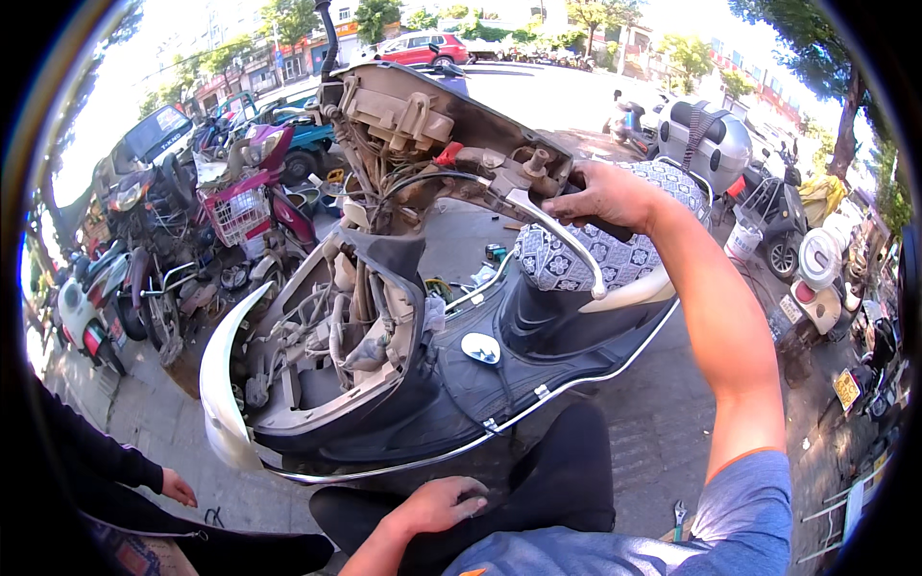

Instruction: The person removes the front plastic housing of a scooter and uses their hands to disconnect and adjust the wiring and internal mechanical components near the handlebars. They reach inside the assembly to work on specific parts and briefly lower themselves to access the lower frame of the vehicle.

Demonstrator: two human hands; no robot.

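**Right hand [610,197] closed on the handlebar grip [615,228], left hand [444,504] loose on the lap**

On my feed the right hand reaches far forward, its fingers curled around the dark grip; the left lies loosely open, fingers bent, on the black trousers [567,470].

The biggest thing I see is the scooter [461,403], side-on across the middle of my view, nose to the left, over grey pavement [634,413]. Its front section [360,331] gapes, with frame and hoses exposed. Above that, the handlebar housing [403,113] sits open too, showing wiring and dusty plastic. To the right is the seat [586,252], under a patterned blue-and-white cover.

A curved white panel [221,394] edges the nose. A silver lever [562,237] slants down from just beside the right hand. At lower left I have another person's hand [178,488], hanging below a dark sleeve. A pale oval piece [480,348] lies on the footboard, a wrench [680,514] near the blue-grey sleeve at lower right. Smallest is a red part [448,154] among the housing's wires.
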